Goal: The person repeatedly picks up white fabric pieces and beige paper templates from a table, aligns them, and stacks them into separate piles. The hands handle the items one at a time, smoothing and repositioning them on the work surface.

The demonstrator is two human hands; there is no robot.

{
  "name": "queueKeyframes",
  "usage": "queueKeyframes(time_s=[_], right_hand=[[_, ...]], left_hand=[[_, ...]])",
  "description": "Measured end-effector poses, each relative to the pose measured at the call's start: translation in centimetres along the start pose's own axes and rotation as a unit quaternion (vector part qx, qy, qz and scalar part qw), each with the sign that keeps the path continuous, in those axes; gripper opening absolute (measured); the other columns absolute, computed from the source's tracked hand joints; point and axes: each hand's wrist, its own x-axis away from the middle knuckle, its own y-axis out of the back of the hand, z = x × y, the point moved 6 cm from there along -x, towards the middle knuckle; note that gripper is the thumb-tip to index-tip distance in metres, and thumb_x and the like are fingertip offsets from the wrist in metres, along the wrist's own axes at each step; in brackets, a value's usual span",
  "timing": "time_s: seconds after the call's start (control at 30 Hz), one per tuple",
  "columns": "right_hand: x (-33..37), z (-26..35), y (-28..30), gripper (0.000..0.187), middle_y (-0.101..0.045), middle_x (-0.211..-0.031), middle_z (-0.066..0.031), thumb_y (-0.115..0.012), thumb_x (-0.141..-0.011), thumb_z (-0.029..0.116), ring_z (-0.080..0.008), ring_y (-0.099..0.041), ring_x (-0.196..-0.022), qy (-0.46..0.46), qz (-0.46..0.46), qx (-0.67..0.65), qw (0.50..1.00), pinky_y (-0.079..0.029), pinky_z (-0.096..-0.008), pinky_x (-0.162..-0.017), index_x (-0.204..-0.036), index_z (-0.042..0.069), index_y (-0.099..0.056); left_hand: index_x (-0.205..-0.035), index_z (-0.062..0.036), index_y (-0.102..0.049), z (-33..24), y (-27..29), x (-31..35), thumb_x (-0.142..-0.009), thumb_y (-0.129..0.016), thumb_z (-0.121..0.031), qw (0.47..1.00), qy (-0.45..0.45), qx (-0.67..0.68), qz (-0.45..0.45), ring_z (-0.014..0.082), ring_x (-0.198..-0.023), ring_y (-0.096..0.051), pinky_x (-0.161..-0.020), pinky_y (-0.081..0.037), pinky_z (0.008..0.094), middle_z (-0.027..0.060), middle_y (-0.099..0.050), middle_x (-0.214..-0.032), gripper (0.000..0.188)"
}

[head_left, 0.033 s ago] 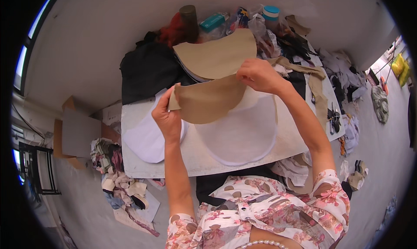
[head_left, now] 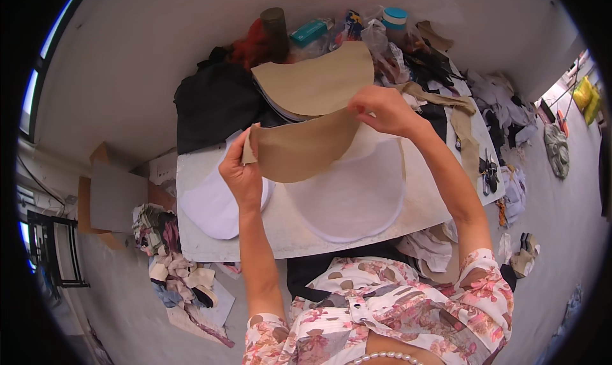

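Observation:
Between my two hands a tan, round-bottomed fabric piece (head_left: 306,150) is stretched above the table. My left hand (head_left: 240,171) pinches its left corner, where the edge folds over. Its upper right corner is in the bent fingers of my right hand (head_left: 382,110). Just beyond lies a stack of tan fabric pieces (head_left: 319,78) of similar curved shape. Below the held piece, a stack of white rounded pieces (head_left: 350,202) rests on the table, partly covered by it. Another white piece (head_left: 213,209) lies left, behind my left forearm.
Black cloth (head_left: 217,107) covers the table's (head_left: 280,237) far left. Along the back stand a dark cylinder (head_left: 275,34), a teal box (head_left: 309,32) and a blue-lidded jar (head_left: 394,20). Scissors (head_left: 489,174) lie at the right edge. Fabric scraps (head_left: 185,272) and a cardboard box (head_left: 118,193) are at left.
My left hand and the held tan piece have shifted slightly left. The right hand stays nearly in place at the upper right corner.

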Motion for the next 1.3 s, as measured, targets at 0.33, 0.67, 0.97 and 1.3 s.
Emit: queueKeyframes(time_s=[0.33,0.67,0.97,1.3], right_hand=[[-2.6,4.8,-3.1,0.027,-0.064,-0.097,-0.0085,-0.067,-0.072,0.007,-0.0288,-0.061,-0.093,0.077,-0.084,-0.109,0.987,-0.05,-0.0395,-0.077,-0.099,0.009,-0.063],[4.5,-1.7,1.0,0.021,-0.068,-0.088,-0.0108,-0.061,-0.077,0.001,-0.0242,-0.064,-0.082,-0.121,-0.128,-0.144,0.974,-0.05,-0.0315,-0.07,-0.096,0.006,-0.068],[9.4,-0.5,2.5,0.028,-0.066,-0.094,-0.0007,-0.057,-0.096,0.021,-0.0064,-0.055,-0.088,-0.146,-0.226,-0.477,0.837,-0.045,-0.0207,-0.079,-0.112,-0.002,-0.064],[14.9,1.7,2.7,0.028,-0.062,-0.08,0.0009,-0.052,-0.099,0.021,-0.0056,-0.054,-0.064,-0.24,-0.216,-0.423,0.847,-0.045,-0.0209,-0.054,-0.112,-0.001,-0.061]], left_hand=[[-0.107,0.0009,-0.067,-4.1,-2.8,-0.1,-0.084,-0.054,0.009,0.982,-0.065,-0.101,0.144,0.0118,-0.092,-0.063,-0.084,-0.049,0.0241,0.0073,-0.07,-0.102,0.028],[-0.103,0.0015,-0.067,-4.3,0.0,-0.2,-0.085,-0.066,-0.001,0.999,-0.033,-0.021,0.01,0.0085,-0.085,-0.061,-0.079,-0.047,0.0214,0.0029,-0.069,-0.093,0.018],[-0.11,-0.0032,-0.064,-0.2,2.8,0.8,-0.094,-0.062,-0.022,0.99,0.052,0.108,-0.068,0.008,-0.084,-0.06,-0.073,-0.048,0.0217,0.002,-0.066,-0.099,0.025],[-0.114,-0.0034,-0.06,1.3,2.9,6.3,-0.097,-0.056,-0.023,0.971,0.19,0.143,0.015,0.0042,-0.077,-0.058,-0.063,-0.047,0.0197,0.0002,-0.065,-0.095,0.026]])
